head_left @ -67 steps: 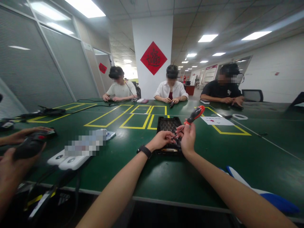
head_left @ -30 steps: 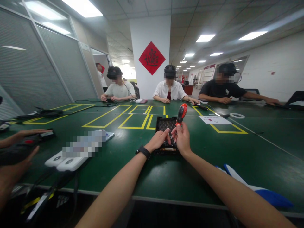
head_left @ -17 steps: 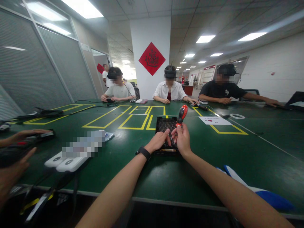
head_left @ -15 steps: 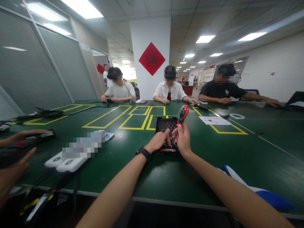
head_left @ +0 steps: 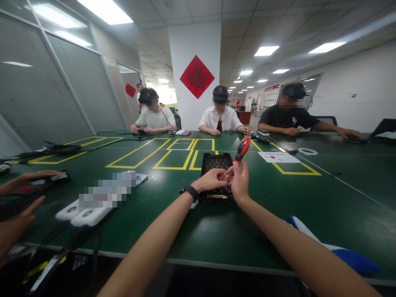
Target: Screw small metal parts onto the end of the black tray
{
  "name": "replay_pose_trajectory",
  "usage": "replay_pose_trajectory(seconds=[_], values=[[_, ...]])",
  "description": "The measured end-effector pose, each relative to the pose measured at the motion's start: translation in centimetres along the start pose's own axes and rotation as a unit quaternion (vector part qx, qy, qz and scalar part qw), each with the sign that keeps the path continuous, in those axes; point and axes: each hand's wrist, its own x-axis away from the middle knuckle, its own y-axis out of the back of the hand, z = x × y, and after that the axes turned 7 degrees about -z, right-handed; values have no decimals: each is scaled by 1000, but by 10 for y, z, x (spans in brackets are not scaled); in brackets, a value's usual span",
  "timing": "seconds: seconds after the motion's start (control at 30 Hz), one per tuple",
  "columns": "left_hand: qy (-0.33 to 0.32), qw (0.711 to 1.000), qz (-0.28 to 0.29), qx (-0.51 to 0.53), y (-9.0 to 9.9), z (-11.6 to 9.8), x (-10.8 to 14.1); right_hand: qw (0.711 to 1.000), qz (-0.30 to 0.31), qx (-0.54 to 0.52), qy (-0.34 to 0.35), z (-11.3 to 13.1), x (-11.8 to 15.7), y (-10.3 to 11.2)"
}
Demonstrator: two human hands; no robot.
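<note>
A red and black screwdriver (head_left: 242,150) stands tilted with its handle up, and my right hand (head_left: 240,181) is closed on it below the handle. My left hand (head_left: 215,179) is closed in a pinch close to the fingers of my right hand, near the screwdriver's shaft; what its fingertips hold is too small to name. Both hands are above a black open tray (head_left: 213,160) with a patterned inside, which lies on the green table (head_left: 173,231). The hands cover part of the tray.
White devices with cables (head_left: 88,214) lie on the left, near another person's hands (head_left: 21,206). A blue and white object (head_left: 349,255) lies at the right. Farther back are a paper sheet (head_left: 278,157), a white ring (head_left: 307,151) and three seated people.
My left hand has moved right and its fingers have closed in towards my right hand. The screwdriver's handle has tilted slightly to the right.
</note>
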Motion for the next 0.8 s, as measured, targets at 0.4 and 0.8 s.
replay_pose_trajectory(seconds=[0.4, 0.8], values=[[-18, 992, -94, -86, -11, -1, 19, 996, 63, -58, -41, 9, 6, -3], [-4, 992, -121, -34, -10, 5, 19, 995, 90, -34, -15, 8, 8, -2]])
